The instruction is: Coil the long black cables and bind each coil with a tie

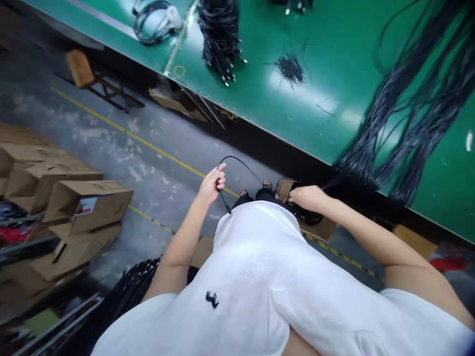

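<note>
My left hand (212, 184) is closed around a thin black cable (237, 160) that loops up and over toward my right side, its free end hanging down past my white shirt. My right hand (308, 197) is curled over a thick black bundle of cables (401, 133) that hangs off the edge of the green table (260, 99) into a brown cardboard box (319, 228) below. Whether my right fingers grip the bundle or the single cable is hidden.
A tied bunch of black cables (219, 34), a small heap of black ties (290, 66) and a coiled white-and-black object (156, 22) lie on the table. Cardboard boxes (70, 207) stack at left on the grey floor. More black cables (126, 296) lie by my left side.
</note>
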`<action>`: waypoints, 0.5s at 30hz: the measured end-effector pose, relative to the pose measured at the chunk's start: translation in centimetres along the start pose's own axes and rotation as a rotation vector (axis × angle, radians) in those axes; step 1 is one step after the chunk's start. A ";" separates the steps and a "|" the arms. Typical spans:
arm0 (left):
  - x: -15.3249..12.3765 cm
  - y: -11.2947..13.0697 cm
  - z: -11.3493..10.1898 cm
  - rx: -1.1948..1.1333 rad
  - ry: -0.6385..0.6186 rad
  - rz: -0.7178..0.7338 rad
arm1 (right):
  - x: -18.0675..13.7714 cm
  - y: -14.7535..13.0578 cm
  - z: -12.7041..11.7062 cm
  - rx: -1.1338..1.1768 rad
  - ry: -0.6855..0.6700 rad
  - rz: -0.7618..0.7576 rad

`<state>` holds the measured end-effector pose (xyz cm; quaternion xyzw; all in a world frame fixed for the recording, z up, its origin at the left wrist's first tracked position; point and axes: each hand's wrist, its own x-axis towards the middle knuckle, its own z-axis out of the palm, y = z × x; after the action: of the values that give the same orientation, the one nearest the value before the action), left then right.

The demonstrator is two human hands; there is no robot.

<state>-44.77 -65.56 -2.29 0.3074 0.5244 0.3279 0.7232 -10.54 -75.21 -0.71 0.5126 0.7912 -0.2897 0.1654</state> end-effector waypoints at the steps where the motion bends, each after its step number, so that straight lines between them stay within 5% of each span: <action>1: -0.7 -0.2 1.1 0.024 -0.035 0.013 | 1.0 -2.3 -0.6 0.054 0.001 -0.165; 4: -2.3 -1.0 4.6 0.173 -0.217 0.060 | 3.2 -5.6 -4.1 0.222 0.170 -0.383; 9: -3.8 -0.1 7.7 0.076 -0.548 -0.059 | 4.2 -3.5 -9.6 0.425 0.377 -0.364; 15: -3.6 2.5 8.9 -0.189 -0.567 -0.318 | 3.5 -1.9 -9.9 0.493 0.438 -0.325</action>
<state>-37.49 -67.84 4.03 0.2326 0.3110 0.1597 0.9076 -13.34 -67.08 5.58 0.4545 0.7853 -0.3776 -0.1848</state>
